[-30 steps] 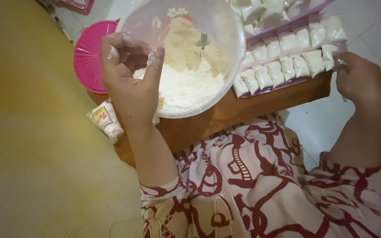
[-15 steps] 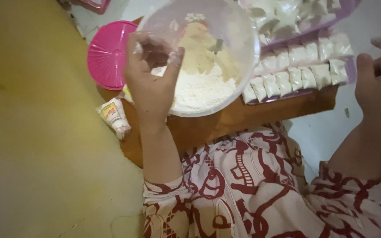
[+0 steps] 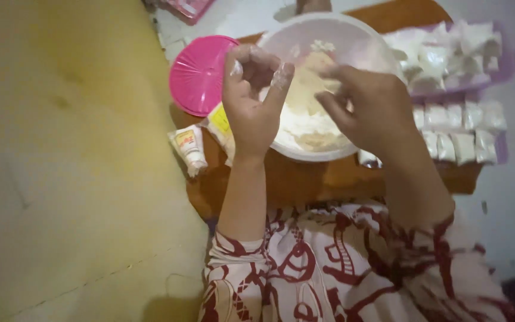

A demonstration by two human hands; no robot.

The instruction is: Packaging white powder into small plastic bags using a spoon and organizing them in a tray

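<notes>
A translucent white bowl (image 3: 281, 45) holding pale dough and flour (image 3: 305, 113) stands on a low wooden table (image 3: 329, 182). My left hand (image 3: 254, 101) hovers over the bowl's left rim, fingers curled and apart, tips dusted with flour, and nothing is visibly held in it. My right hand (image 3: 368, 107) is over the bowl's right half, back to the camera, fingers reaching left toward the dough. Whatever lies under its fingers is hidden.
A round pink lid (image 3: 198, 74) lies left of the bowl. A small white tube (image 3: 189, 149) and a yellow-white packet (image 3: 220, 125) sit at the table's left edge. A purple tray (image 3: 502, 77) with several white wrapped pieces is at the right. Yellow flooring spreads to the left.
My right hand has come in from the far right to over the bowl. My left hand has stayed at the bowl's left rim. The camera has shifted.
</notes>
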